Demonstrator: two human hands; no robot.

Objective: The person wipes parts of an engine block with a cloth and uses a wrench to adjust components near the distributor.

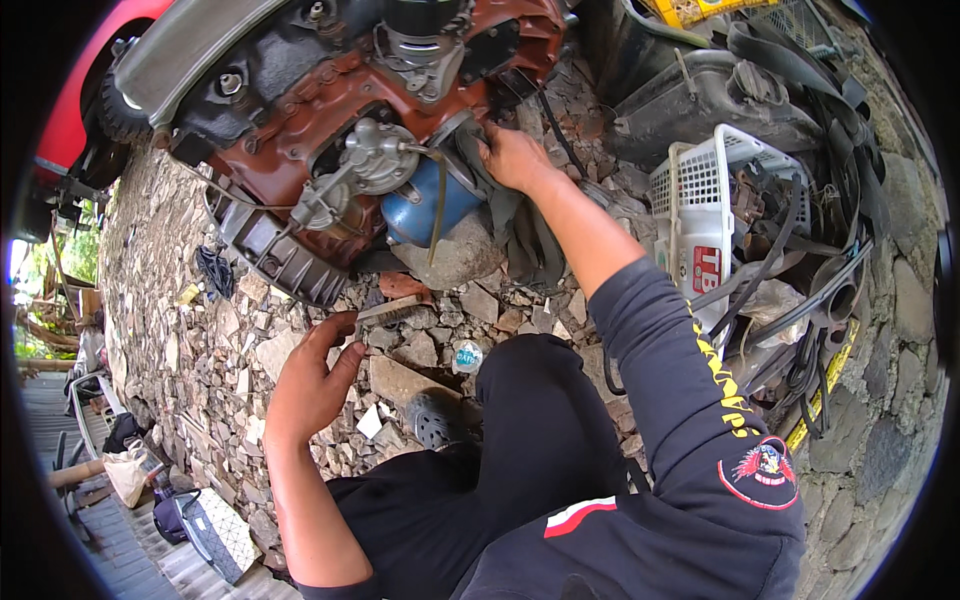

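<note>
A red-brown engine block (290, 110) with grey metal parts lies on the stony ground in front of me. My right hand (515, 160) is closed on a dark grey cloth (525, 235) and presses it to the block's right side. Below that spot sits a blue rounded canister (425, 203), with a thin hose (440, 190) hanging over it. Beside the canister is a grey fuel-pump-like casting (378, 157). Lower left, my left hand (312, 375) holds a small brush (392, 311) between thumb and fingers, its bristles facing down, apart from the engine.
To the right stands a white plastic basket (705, 190) filled with metal parts and hoses. Behind it lies a black tank (710, 105). A large stone (460, 250) touches the canister's underside. A clear plastic cup (467, 356) lies near my knee. A stone wall (905, 270) rises far right.
</note>
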